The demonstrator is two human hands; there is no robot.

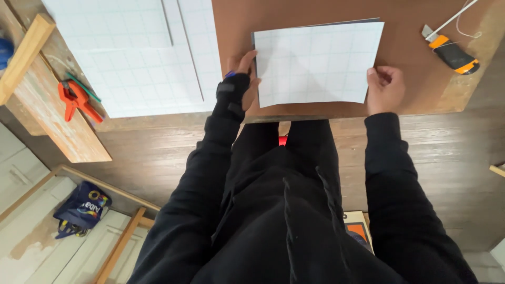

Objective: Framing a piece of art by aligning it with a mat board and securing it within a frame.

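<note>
A white sheet with a faint grid (317, 63) lies on a brown board (405, 63) on the workbench, a dark layer showing under its top edge. My left hand (243, 80), wearing a black wrist wrap, grips the sheet's left edge. On the other side, my right hand (385, 88) pinches the lower right corner. Both hands hold the sheet flat near the bench's front edge.
A larger pale grid sheet (138, 52) covers the bench to the left. An orange clamp (76, 100) rests on a wooden plank (50, 118). An orange and black utility knife (453, 52) lies at far right. A dark blue bag (81, 208) sits on the floor.
</note>
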